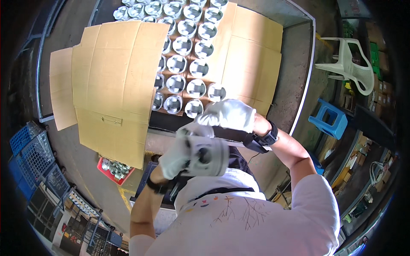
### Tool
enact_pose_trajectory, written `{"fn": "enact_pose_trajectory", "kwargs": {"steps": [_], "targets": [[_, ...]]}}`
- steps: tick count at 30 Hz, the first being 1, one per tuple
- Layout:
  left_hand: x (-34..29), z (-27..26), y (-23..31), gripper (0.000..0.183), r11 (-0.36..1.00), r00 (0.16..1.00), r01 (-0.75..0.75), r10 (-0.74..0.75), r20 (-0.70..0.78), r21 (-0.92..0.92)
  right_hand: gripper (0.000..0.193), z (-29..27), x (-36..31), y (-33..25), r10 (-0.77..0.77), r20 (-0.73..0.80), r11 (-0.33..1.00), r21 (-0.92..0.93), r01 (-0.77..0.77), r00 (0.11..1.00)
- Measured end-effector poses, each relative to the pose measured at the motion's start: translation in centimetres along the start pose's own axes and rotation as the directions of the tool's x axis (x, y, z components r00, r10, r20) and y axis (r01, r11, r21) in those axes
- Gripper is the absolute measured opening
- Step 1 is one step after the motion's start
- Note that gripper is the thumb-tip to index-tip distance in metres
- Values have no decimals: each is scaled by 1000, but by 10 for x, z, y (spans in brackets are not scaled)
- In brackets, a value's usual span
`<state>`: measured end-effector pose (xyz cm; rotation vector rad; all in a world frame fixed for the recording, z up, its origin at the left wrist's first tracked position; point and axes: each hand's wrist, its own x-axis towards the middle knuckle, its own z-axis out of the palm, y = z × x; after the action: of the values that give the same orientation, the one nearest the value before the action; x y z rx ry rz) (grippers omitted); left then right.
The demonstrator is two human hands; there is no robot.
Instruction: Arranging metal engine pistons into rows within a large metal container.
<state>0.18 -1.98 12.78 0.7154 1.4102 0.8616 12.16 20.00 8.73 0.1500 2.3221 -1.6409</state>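
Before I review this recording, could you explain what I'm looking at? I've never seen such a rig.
There's no robot: a person works by hand, wearing white gloves. The one picture comes from a head-worn fisheye camera looking down, so straight edges bend. The left hand holds a metal piston, blurred here. The right hand is near rows of pistons on brown cardboard; whether it holds anything is unclear. A large cardboard sheet lies left of them.

The pistons [182,45] are silver, the shirt [273,217] white (and branch-patterned).
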Motion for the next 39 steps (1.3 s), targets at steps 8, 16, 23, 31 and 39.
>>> {"fn": "enact_pose_trajectory", "kwargs": {"steps": [8, 16, 23, 31, 39], "targets": [[87, 39, -21, 18, 958, 979, -54, -5, 205, 280, 72, 23, -42, 66, -39, -109, 318, 941, 116, 993], [91, 32, -33, 47, 929, 998, 6, -31, -62, -370, 29, 0, -12, 107, 304, 33, 949, -97, -300, 952], [40, -28, -35, 31, 817, 940, -321, 335, 60, 479, 26, -32, 15, 155, 668, -286, 743, 204, -637, 687], [-7, -10, -30, 70, 849, 965, 93, -205, -162, -521, 26, -10, 63, 249, 789, -299, 612, 320, -723, 536], [-17, 4, -41, 47, 641, 920, -106, -227, -320, -760, 27, 17, 78, 300, 803, -322, 582, 237, -778, 502]]}}
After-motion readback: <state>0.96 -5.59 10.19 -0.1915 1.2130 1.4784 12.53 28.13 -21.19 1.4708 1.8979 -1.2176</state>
